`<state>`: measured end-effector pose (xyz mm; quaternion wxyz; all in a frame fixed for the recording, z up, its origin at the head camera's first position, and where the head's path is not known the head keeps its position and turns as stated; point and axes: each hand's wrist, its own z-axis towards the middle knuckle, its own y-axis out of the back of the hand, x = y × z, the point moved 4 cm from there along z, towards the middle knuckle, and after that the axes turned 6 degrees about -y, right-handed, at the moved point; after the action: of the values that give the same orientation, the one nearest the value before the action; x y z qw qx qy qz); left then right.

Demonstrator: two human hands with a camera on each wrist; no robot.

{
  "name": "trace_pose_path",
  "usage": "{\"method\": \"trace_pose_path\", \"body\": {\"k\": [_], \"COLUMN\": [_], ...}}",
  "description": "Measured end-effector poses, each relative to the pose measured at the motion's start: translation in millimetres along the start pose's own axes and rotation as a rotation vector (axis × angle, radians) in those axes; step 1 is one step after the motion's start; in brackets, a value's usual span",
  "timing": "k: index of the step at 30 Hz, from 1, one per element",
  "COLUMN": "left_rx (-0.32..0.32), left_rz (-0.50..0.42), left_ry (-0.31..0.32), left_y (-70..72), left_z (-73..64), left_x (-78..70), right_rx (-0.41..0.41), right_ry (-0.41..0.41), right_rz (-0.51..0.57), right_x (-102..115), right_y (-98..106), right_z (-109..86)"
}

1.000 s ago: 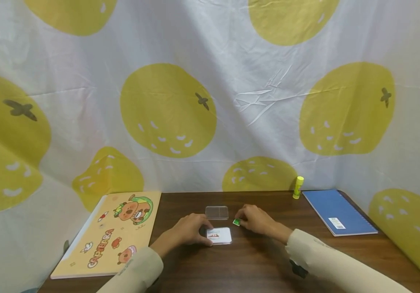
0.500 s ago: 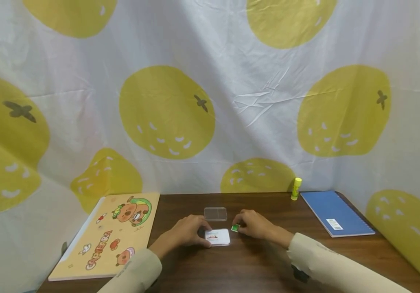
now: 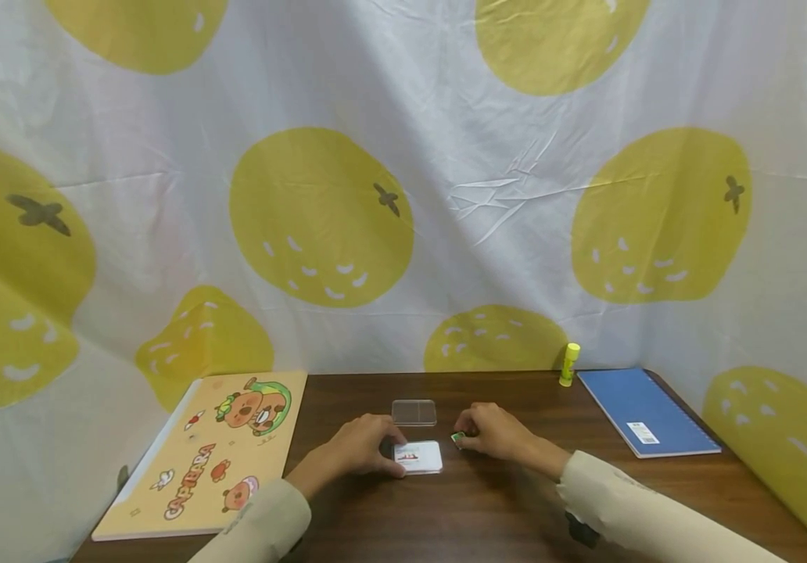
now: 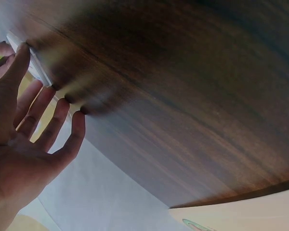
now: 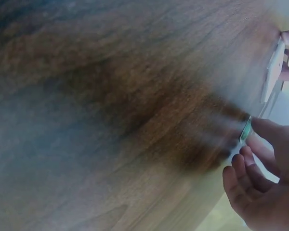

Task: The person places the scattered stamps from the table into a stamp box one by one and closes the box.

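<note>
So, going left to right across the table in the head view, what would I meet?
Capybara-print pad → left hand → white card → small green piece → right hand → yellow glue stick → blue notebook. I left out the clear plastic piece; it lies directly beyond the card.

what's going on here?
A person is working bare-handed at a dark wood table. The left hand holds the left end of a small white printed rectangle on the table. Just to its right, the right hand pinches a small green piece, apart from the white one. A clear plastic piece lies just beyond, touched by neither hand.
</note>
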<state>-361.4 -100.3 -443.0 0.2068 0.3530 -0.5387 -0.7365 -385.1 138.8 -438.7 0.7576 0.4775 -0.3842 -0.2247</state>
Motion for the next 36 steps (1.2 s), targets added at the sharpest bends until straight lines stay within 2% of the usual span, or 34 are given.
{"method": "trace_pose_path", "body": {"k": [3,10,12,15,18,20,26,31,36], "left_rx": [0.001,-0.005,-0.007,-0.008,-0.005,-0.002,-0.002,-0.003,-0.003], "left_rz": [0.001,-0.002,-0.003,-0.007,-0.004,0.000,0.000,-0.004,-0.003], "left_ry": [0.000,0.001,0.000,-0.001,-0.002,-0.001,0.001,-0.007,-0.011], "left_y": [-0.1,-1.3,-1.4,-1.7,-1.8,-1.7,-0.8,-1.8,-2.8], "left_z": [0.0,0.3,0.2,0.1,0.1,0.1,0.1,-0.1,-0.5], "left_x": [-0.1,1.6,1.8,1.9,1.9,2.0,1.6,1.9,3.3], "right_rx": [0.011,0.006,-0.022,-0.059,-0.048,-0.035,-0.048,-0.027,0.046], "right_ry": [0.000,0.076,0.046,-0.043,-0.117,-0.107,0.003,-0.031,0.001], "right_rz": [0.013,0.036,0.019,-0.013,-0.026,-0.020,-0.001,0.010,0.018], "right_x": [0,3,2,-2,-7,-8,-4,-6,-8], "right_y": [0,0,1,1,1,0,0,1,4], "right_z": [-1.3,-1.7,-2.2,-3.4,-4.4,-4.6,-4.2,-5.0,-5.3]}}
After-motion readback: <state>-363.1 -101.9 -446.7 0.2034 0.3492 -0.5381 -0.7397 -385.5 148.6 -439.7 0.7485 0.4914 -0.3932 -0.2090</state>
